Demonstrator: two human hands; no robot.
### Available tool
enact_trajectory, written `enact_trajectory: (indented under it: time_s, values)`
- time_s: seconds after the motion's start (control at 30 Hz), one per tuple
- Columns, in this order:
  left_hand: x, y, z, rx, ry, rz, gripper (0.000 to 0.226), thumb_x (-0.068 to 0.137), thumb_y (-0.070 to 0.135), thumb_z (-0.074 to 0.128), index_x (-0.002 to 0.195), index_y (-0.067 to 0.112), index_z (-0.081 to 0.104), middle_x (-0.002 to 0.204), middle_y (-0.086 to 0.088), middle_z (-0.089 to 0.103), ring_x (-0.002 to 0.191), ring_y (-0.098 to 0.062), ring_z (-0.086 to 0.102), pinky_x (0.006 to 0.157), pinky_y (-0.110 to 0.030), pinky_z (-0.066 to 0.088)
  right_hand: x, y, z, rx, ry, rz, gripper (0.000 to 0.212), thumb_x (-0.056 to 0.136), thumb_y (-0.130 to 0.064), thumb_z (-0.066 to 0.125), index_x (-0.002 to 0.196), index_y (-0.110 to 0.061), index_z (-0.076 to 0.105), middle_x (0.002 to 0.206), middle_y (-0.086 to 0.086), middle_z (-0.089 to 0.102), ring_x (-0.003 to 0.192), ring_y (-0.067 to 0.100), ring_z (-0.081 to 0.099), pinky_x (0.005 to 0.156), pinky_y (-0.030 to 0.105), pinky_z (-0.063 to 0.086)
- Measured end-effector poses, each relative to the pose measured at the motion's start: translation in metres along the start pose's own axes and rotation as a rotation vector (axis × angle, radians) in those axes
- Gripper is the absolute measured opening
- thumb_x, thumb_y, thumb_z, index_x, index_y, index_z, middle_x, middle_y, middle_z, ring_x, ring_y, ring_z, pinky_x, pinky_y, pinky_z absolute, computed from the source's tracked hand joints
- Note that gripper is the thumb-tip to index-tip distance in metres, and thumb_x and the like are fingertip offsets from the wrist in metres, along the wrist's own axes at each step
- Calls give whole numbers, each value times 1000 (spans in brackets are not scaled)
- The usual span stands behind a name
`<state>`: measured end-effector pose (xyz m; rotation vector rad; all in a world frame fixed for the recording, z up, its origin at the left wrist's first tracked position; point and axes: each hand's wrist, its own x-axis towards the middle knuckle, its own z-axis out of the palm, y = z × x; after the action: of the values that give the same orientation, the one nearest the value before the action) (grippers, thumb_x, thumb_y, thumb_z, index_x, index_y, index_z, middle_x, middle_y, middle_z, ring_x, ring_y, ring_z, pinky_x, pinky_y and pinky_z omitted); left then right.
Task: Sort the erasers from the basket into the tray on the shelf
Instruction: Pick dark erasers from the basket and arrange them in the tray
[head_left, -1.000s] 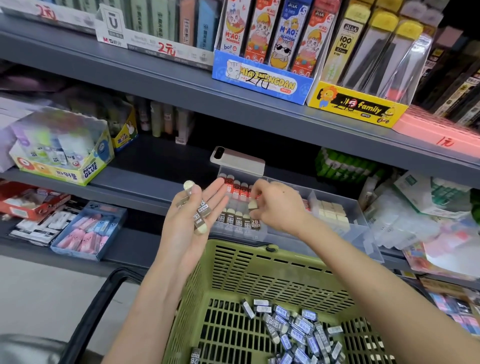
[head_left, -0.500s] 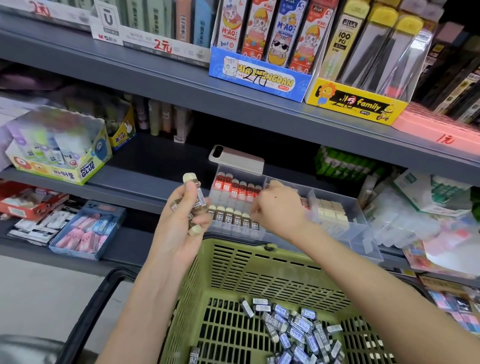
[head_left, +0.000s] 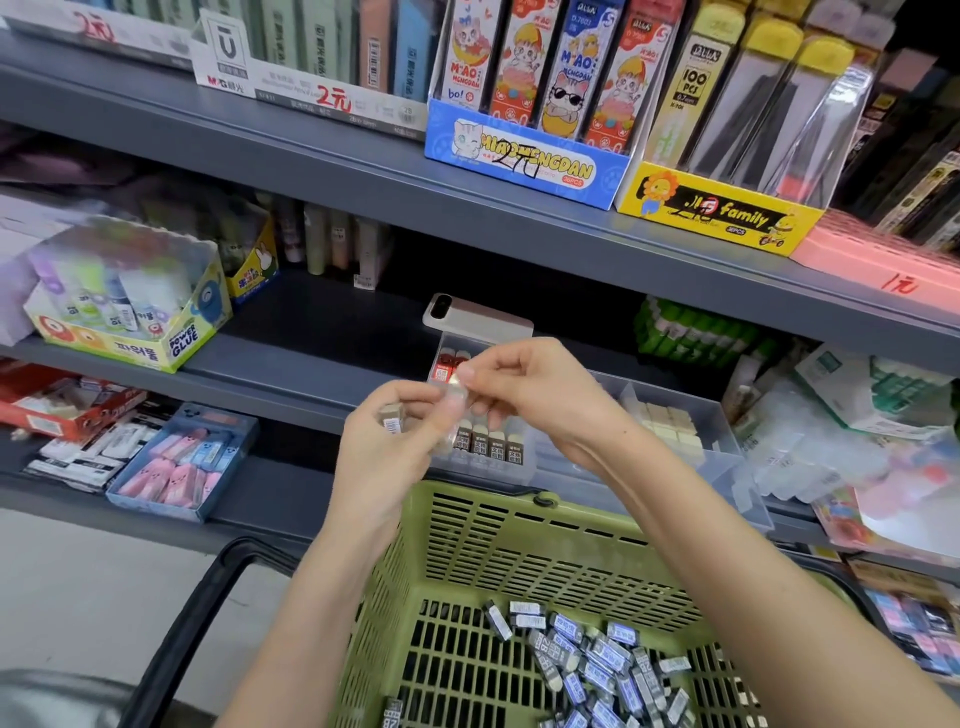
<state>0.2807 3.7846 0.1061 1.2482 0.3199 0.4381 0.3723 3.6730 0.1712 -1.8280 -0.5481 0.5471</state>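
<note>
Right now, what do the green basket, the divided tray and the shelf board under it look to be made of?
Basket: moulded plastic, matte green, judging by its slotted lattice walls. Tray: clear, slightly frosted plastic; erasers show through its walls. Shelf board: probably painted metal, smooth grey-blue with a thin front edge.

Grey middle shelf (head_left: 311, 358): clear compartment tray (head_left: 727, 462) at front edge, centre. Pale phone (head_left: 478, 319) just behind tray. Power Glue box (head_left: 124, 332) toward left end. Green glue sticks (head_left: 696, 332) right, rear.
</note>
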Motion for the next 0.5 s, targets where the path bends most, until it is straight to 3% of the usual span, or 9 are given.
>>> enact_trajectory:
  time_s: [0.07, 0.13, 0.23, 0.33, 0.5]
  values:
    - [4, 0, -5, -205, 119, -21, 27, 81, 41, 67, 85, 14, 63, 64, 2, 60, 54, -6, 53, 43, -15, 37, 6, 4, -3, 115, 106, 41, 18, 91, -11, 59, 78, -2, 68, 63, 6, 62, 50, 6, 56, 48, 15, 48]
    - [11, -1, -15, -477, 246, -109, 24, 95, 34, 54, 87, 11, 59, 63, 1, 60, 57, -9, 55, 50, -18, 44, 13, 12, 0, 151, 177, 111, 18, 92, -11, 58, 79, -3, 67, 67, 9, 62, 52, 8, 59, 51, 16, 51]
    - [18, -2, -23, -770, 345, -208, 26, 100, 30, 42, 92, 10, 55, 72, -5, 61, 67, -17, 58, 64, -26, 49, 23, 27, 16, 77, 191, 189, 15, 92, -9, 57, 83, -2, 67, 68, 11, 63, 56, 13, 63, 59, 21, 57]
    - [20, -1, -23, -901, 383, -246, 20, 100, 19, 37, 93, 8, 53, 85, -11, 58, 73, -21, 58, 66, -28, 47, 31, 35, 28, -101, 224, 171, 18, 94, -7, 54, 82, -3, 68, 65, 11, 64, 57, 18, 65, 70, 32, 59]
    - [23, -1, -21, -963, 379, -240, 15, 98, 6, 40, 102, 2, 54, 96, -19, 60, 85, -29, 63, 65, -30, 53, 36, 37, 38, -337, 182, 159, 16, 92, -9, 57, 86, -1, 69, 69, 15, 70, 55, 16, 66, 74, 33, 58]
